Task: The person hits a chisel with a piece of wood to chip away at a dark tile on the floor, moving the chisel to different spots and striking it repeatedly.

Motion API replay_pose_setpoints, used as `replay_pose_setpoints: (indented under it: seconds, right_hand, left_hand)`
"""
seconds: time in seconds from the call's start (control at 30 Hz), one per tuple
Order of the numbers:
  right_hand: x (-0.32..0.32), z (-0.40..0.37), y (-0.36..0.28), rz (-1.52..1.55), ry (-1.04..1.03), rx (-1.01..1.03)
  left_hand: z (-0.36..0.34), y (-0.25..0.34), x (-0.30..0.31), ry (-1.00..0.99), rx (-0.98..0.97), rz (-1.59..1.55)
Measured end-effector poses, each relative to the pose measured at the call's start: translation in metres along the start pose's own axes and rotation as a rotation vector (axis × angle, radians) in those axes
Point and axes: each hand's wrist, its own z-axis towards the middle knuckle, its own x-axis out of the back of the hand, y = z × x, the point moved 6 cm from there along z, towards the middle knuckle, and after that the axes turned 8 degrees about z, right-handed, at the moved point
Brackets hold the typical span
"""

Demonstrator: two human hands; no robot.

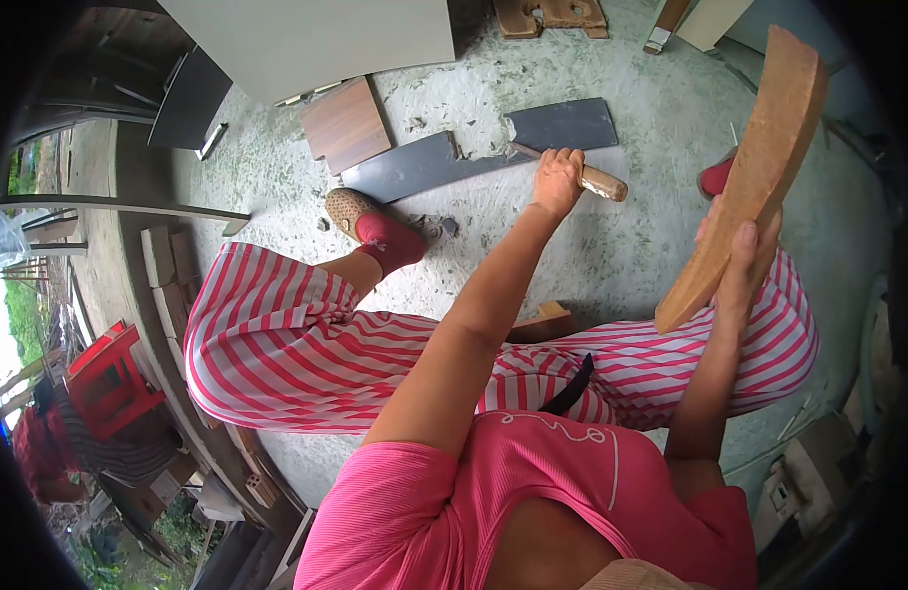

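My left hand (557, 182) is closed around a chisel (604, 184), its worn wooden handle sticking out to the right. The narrow blade points left, its tip at the jagged notch in a long dark grey board (400, 167) on the floor. In my right hand (749, 251) is a thick, curved piece of wood (759, 157), gripped along its lower half and raised well above the floor. Thumb and fingers wrap its edges. Broken chips lie around the notch.
A brown wood-grain panel (346, 123) lies beside the dark board, under a large pale panel (326, 39). A cut wooden piece (550, 15) is at the top. My slippered foot (351, 211) is near the board's left end. A red plastic stool (115, 383) stands at left.
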Motion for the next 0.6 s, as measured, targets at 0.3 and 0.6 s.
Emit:
replay_pose_setpoints:
  seconds: [0.3, 0.6]
  right_hand:
    - [0.001, -0.006, -0.001, 0.026, 0.023, -0.142]
    - [-0.006, -0.002, -0.011, 0.092, 0.007, -0.141]
  left_hand:
    - [0.038, 0.010, -0.060, -0.592, -0.068, 0.260]
    - [0.029, 0.012, -0.043, -0.591, 0.109, 0.258]
